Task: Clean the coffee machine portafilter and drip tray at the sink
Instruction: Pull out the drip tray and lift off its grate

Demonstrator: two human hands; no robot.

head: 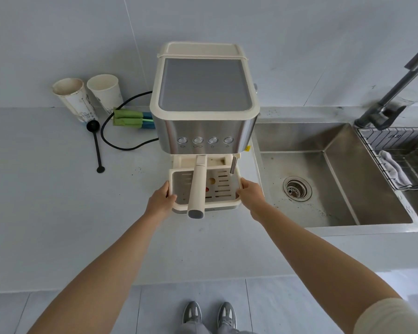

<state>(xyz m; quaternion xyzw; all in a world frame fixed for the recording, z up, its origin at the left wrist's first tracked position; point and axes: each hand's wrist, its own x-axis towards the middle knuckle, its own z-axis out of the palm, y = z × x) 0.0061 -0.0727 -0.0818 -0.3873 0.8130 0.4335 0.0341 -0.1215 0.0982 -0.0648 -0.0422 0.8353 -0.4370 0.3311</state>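
Drip tray: the cream plastic drip tray [179, 203] with a slotted grey metal plate on top is held at the bottom front of the machine, between the two hands. Small brown and red spots are seen on its plate.
Left hand: the left hand [161, 201] is closed on the left edge of the drip tray, thumb on top of the rim.
Right hand: the right hand [251, 192] is closed on the right edge of the drip tray, fingers curled over the rim.
Portafilter: the portafilter with a long cream handle and a grey end cap [197, 186] is fixed under the machine. Its handle sticks out over the tray, between the fingers of both hands.
Coffee machine: the shiny steel and cream plastic coffee machine [204, 92] is set on the pale grey counter [58, 201], just past the fingertips. Four round buttons are seen on its front.
Sink: the steel sink [323, 184] is found to the right of the right hand's fingers. A round drain and some dark specks are seen in it.
Wire basket: a white cloth is kept in the dark wire basket [372, 150], far right.
Paper cups: two white paper cups [75, 97] are stood well left of the left fingers; whether anything is in them cannot be told.
Scoop: a black plastic scoop [95, 141] is laid near the cups.
Brushes: green and blue brushes [130, 119] are laid beside the machine.
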